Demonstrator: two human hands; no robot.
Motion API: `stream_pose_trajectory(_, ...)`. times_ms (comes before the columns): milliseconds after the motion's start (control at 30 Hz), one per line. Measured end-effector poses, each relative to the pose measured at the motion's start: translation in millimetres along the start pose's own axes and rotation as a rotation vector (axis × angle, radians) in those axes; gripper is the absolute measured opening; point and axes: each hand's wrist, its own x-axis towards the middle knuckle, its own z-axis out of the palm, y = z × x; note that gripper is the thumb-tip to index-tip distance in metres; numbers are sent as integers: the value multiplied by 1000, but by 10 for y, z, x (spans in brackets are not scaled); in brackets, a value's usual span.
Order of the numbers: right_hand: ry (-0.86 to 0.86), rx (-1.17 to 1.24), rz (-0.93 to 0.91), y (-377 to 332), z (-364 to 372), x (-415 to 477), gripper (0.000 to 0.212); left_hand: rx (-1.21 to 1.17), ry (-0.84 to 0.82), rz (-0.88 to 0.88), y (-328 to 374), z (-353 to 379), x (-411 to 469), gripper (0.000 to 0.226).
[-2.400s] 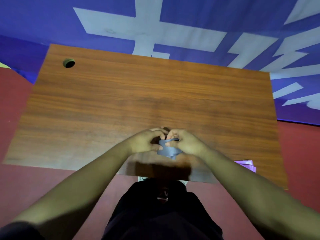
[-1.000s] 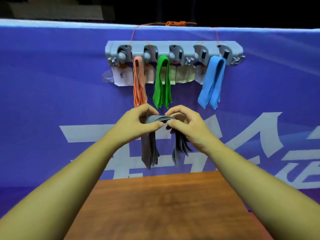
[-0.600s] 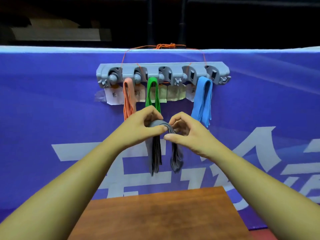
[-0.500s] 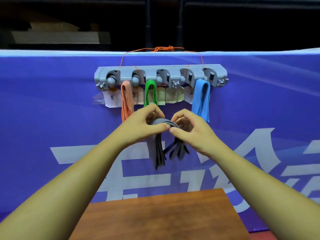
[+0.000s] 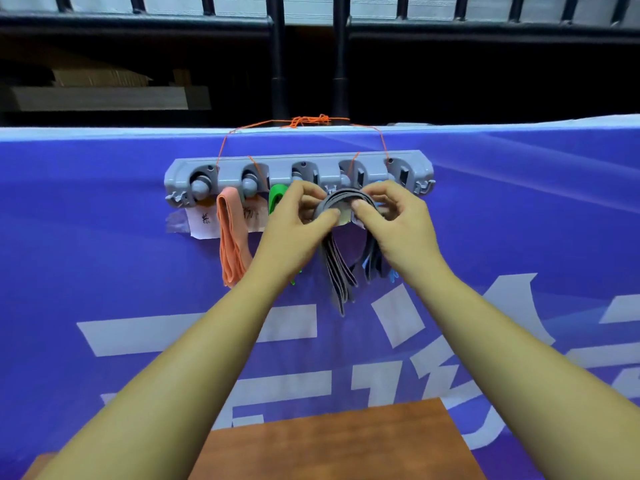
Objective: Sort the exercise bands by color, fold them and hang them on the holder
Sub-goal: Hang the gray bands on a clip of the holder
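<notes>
A grey holder (image 5: 298, 160) with several pegs hangs by orange string on the blue banner. My left hand (image 5: 298, 230) and my right hand (image 5: 394, 230) both pinch the folded grey bands (image 5: 337, 271) at their top loop, raised to the holder's fourth peg; the bands' ends dangle below. An orange band (image 5: 230, 244) hangs from the second peg. A green band (image 5: 276, 199) hangs from the third, mostly hidden by my left hand. The blue band (image 5: 393, 277) on the last peg is almost fully covered by my right hand.
Paper labels (image 5: 204, 220) are taped under the holder. The wooden table (image 5: 332, 441) edge lies below my arms. A dark metal railing (image 5: 277, 53) stands behind the blue banner (image 5: 104, 271).
Both hands lifted the grey bands from the table up to the holder's pegs, and in the last half second closer to the fourth peg. The view tilted upward.
</notes>
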Motion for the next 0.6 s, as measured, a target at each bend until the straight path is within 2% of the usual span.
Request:
stream_pose_trajectory(100,98,-13,-4,5,132,82,9,-28,118,-23,16,110,124,13)
stream_pose_trajectory(233,150,12,16,4,241,163,12,142,218,37,-69,180,215,17)
stream_pose_trajectory(467,69,-132,-33,170,419,176,30,239,207,45,-255,247,244,18)
stream_pose_trajectory(600,99,-110,-54,239,458,162,33,235,232,75,-260,260,237,21)
